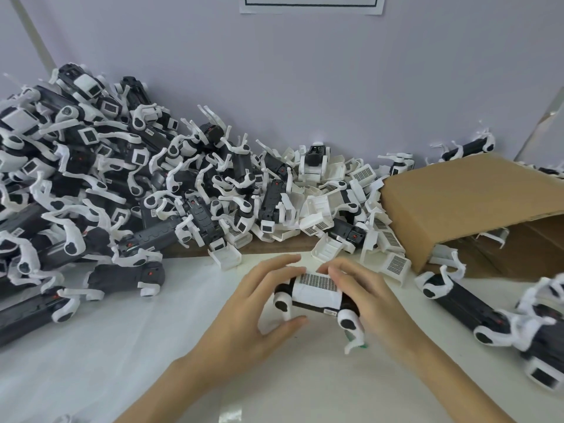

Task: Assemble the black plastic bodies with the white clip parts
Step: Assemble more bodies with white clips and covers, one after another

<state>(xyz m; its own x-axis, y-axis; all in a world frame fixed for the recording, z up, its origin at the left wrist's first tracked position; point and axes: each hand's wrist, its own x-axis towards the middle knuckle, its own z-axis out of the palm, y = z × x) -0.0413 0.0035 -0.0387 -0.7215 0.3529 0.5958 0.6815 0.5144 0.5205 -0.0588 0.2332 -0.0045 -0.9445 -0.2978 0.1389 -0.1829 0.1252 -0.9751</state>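
A black plastic body (314,307) lies crosswise on the white table, with white leg pieces at both ends. A white clip part (317,290) with a gridded label sits on top of it. My left hand (259,306) grips the body's left end, fingers curled over the top and thumb in front. My right hand (366,294) grips the right end, its fingertips resting on the clip part's label. Both hands hold the same piece at the table's middle.
A tall heap of black bodies with white legs (91,184) fills the left and back. Loose white clip parts (329,203) lie behind my hands. A tipped cardboard box (457,206) stands at the right, with more bodies (476,306) in front of it.
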